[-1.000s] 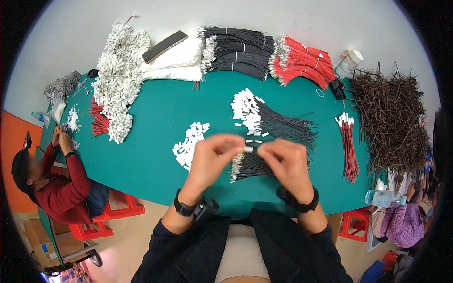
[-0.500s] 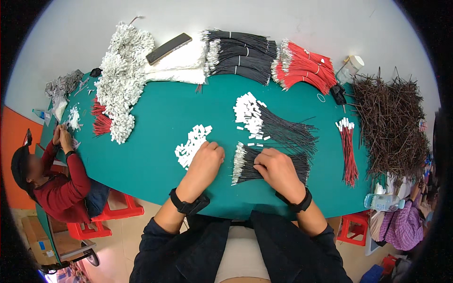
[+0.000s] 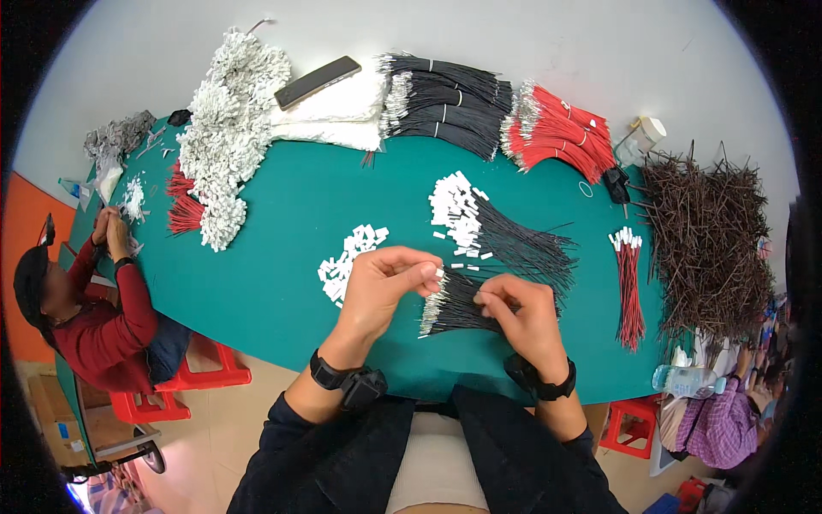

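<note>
Between thumb and forefinger of my left hand (image 3: 384, 287) is a small white connector housing (image 3: 440, 274). My right hand (image 3: 528, 315) is closed in a pinch on a thin black wire, which is hard to pick out against the wires behind it. Both hands hover over a bundle of black wires (image 3: 458, 313) with silvery metal ends on the left. Loose white housings (image 3: 342, 261) lie in a heap beside my left hand. Farther back, black wires (image 3: 527, 240) fan out from white housings (image 3: 455, 210) on their left ends.
Tied black wire bundles (image 3: 449, 111) and red ones (image 3: 561, 133) line the back, beside white bags (image 3: 330, 128) with a dark phone-like object (image 3: 318, 81). Red wires (image 3: 630, 295) and a brown wire heap (image 3: 706, 240) lie right. A co-worker (image 3: 94, 317) sits left.
My left hand has risen from the loose heap and moved right, bringing a white housing near my right hand. My right hand has lifted off the bundle and shifted slightly right, still pinching.
</note>
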Demonstrator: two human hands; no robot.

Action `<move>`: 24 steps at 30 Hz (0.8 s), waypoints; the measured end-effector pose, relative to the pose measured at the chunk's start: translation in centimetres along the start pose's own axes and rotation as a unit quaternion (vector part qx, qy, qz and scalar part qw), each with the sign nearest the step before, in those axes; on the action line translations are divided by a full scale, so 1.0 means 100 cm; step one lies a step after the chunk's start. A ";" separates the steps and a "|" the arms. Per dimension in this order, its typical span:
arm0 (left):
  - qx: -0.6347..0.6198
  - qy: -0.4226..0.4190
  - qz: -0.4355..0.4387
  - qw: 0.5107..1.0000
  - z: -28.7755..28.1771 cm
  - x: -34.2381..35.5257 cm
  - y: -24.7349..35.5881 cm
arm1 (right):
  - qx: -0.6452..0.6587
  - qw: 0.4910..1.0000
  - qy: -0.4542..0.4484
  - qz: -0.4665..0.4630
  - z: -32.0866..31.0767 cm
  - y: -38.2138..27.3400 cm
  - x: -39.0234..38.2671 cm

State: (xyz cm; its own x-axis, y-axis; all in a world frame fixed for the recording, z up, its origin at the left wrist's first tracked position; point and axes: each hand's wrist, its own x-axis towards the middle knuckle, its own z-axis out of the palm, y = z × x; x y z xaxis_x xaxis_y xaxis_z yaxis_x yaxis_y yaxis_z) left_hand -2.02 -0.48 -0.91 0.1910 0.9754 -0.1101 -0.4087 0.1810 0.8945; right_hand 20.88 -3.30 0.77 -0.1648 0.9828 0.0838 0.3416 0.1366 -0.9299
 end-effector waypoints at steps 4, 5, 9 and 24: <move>0.016 -0.010 0.009 1.000 0.007 -0.001 -0.001 | -0.004 0.999 0.018 -0.036 -0.002 -0.021 -0.004; 0.014 -0.009 0.011 1.000 0.008 -0.001 -0.001 | -0.011 0.998 0.038 -0.046 -0.001 -0.025 -0.004; 0.013 -0.011 0.009 1.000 0.009 -0.002 -0.003 | -0.081 0.986 0.080 -0.121 0.001 -0.035 -0.002; 0.007 -0.017 0.001 1.000 0.010 -0.005 -0.004 | -0.132 0.971 0.122 -0.158 0.006 -0.036 0.000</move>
State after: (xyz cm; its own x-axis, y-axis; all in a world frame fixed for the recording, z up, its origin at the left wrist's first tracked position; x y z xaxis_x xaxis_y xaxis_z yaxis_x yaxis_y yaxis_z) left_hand -1.09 -1.18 -0.83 0.2207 0.9709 -0.0932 -0.3976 0.1768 0.9004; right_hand 19.08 -3.91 3.94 -0.0870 0.8824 0.4624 0.5404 0.4317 -0.7222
